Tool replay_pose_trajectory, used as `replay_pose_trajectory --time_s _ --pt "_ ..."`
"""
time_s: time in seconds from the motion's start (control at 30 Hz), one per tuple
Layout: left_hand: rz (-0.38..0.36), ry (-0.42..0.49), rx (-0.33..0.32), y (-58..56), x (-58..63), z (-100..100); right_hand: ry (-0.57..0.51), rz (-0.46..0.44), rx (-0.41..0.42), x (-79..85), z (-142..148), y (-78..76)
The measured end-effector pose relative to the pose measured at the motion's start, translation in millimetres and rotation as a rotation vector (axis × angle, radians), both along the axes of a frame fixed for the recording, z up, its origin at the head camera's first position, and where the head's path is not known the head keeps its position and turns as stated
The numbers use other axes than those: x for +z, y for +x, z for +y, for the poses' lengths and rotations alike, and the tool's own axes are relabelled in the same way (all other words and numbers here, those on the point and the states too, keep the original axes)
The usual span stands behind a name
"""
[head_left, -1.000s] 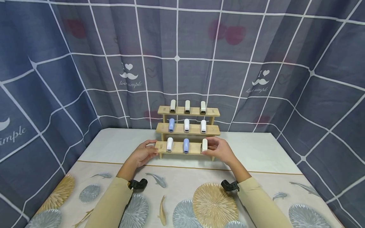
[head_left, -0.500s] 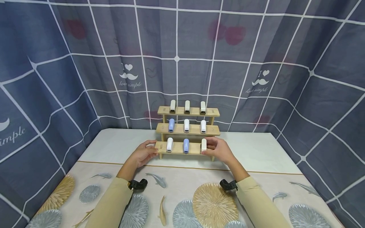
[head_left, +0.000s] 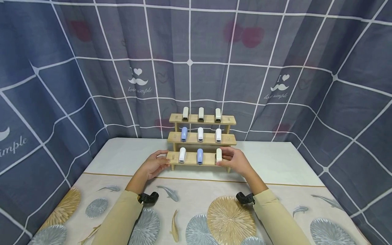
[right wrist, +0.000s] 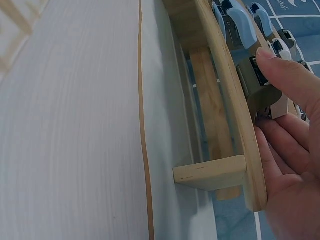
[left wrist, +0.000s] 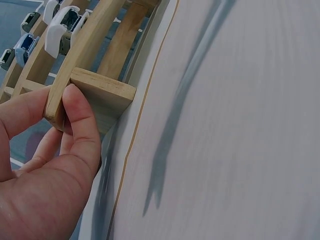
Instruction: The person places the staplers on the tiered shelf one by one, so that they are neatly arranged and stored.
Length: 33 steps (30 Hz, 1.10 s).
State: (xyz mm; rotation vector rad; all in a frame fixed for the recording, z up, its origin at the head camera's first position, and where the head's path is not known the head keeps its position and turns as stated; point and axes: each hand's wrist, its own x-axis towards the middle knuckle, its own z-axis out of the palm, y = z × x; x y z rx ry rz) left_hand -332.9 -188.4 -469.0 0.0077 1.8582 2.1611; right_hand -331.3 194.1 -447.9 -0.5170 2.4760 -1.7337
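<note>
A three-tier wooden display rack (head_left: pixel 191 158) carries small staplers, three to a tier. My left hand (head_left: pixel 154 164) pinches the left end of the lowest board; the left wrist view shows my thumb and fingers (left wrist: pixel 77 107) round that board's corner. At the other end, my right hand (head_left: pixel 235 159) holds a cream stapler (head_left: pixel 218 155) between thumb and fingers, and this stapler stands on the lowest board. The right wrist view has the thumb on the dark front of the stapler (right wrist: pixel 257 90). Left of it on the same board are a blue stapler (head_left: pixel 200 156) and a white stapler (head_left: pixel 182 155).
The middle tier bears a blue stapler (head_left: pixel 184 134) and two white ones; three cream staplers (head_left: pixel 201 114) line the top. A patterned cloth (head_left: pixel 183 200) covers the near part of the white table (head_left: pixel 269 160). Checked curtains (head_left: pixel 171 81) enclose the back and sides.
The cream stapler and my right hand have shifted slightly left along the lowest board, mostly in the first half second. My left hand keeps its place at the rack.
</note>
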Motion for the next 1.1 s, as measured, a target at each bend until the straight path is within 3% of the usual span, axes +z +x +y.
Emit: replay_pose_trajectory --time_s 1.1 --pt "-0.002 -0.019 0.020 -3.5 -3.6 2.0 -0.029 0.009 -0.006 -5.8 0.1 -1.7"
